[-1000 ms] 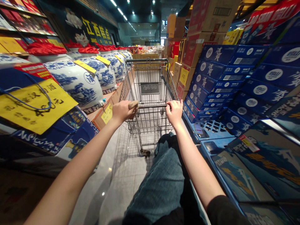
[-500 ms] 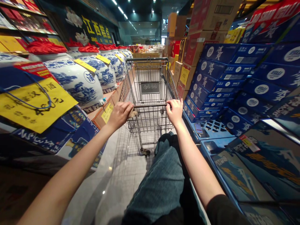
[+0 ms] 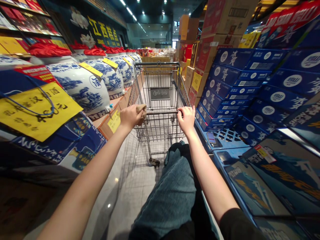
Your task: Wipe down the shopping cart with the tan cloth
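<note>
A wire shopping cart [image 3: 160,125] stands straight ahead of me, with a dark plate [image 3: 160,93] on its inner panel. My left hand [image 3: 132,116] is closed on a brown cloth [image 3: 142,115] at the left end of the cart's handle. At the handle's right end, my right hand [image 3: 186,119] is wrapped round the bar [image 3: 162,112]. Nothing shows in the wire basket.
Blue-and-white jars [image 3: 80,81] with red covers line the left, beside a box with a yellow sign [image 3: 40,111]. Stacked blue boxes [image 3: 225,78] and a blue pallet [image 3: 226,138] holding a phone [image 3: 211,137] stand on the right. Pale floor tiles run between.
My left hand has lifted slightly and turned, and the brown cloth, earlier mostly under it, now shows bunched in its fingers. My right hand has stayed on the handle.
</note>
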### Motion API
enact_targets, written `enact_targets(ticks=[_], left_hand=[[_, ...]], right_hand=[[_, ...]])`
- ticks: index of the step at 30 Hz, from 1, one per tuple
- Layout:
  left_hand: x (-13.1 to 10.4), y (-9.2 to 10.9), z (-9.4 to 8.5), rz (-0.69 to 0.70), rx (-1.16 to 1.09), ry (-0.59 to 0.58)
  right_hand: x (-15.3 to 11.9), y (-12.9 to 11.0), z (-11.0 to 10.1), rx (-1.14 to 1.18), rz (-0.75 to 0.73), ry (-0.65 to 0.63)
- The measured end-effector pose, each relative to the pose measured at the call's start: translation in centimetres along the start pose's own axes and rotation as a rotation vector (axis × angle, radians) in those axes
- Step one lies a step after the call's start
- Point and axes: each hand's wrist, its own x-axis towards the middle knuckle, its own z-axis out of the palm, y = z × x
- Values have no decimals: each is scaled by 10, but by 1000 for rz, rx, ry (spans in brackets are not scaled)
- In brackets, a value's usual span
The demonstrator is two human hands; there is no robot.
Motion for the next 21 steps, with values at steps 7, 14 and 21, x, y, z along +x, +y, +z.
enact_targets(ticks=[7,14,21], left_hand=[[-28,-8,1,358,-4,2],[-21,-25,-3,344,40,-25],[3,7,-3,-60,30,28]], right_hand=[[1,3,-3,-10,2,-5],[-2,-5,2,-8,-21,-16],[-4,-4,3,-51,-55,7]])
